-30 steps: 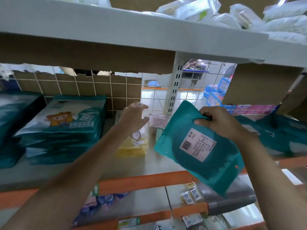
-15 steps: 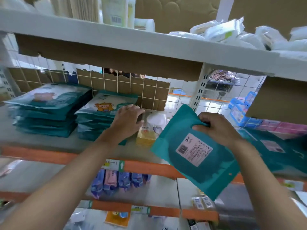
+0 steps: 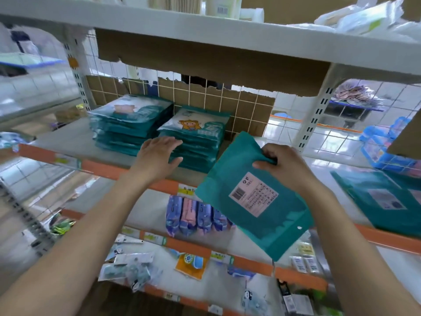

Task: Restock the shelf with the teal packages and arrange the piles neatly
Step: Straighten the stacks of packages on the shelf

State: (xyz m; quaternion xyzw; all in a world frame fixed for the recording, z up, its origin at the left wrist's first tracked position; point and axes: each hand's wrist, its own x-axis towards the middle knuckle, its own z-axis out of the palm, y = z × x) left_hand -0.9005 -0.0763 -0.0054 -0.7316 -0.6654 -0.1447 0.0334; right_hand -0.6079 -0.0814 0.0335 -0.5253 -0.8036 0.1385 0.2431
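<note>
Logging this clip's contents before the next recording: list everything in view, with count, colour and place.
Teal piles: two, teal with pale cartoon fronts, on the orange-edged shelf; left pile, right pile.
Held teal package: one, teal, label toward camera, before the shelf.
Flat teal packages: at least two, teal, shelf far right.
Slim packs: several, purple and pink, shelf below.
White packs: several, white, top shelf right.
Cardboard sheet: one, brown, behind the piles.
Left hand: one, fingers straight against the right pile.
Right hand: one, grips the held package's top edge.
</note>
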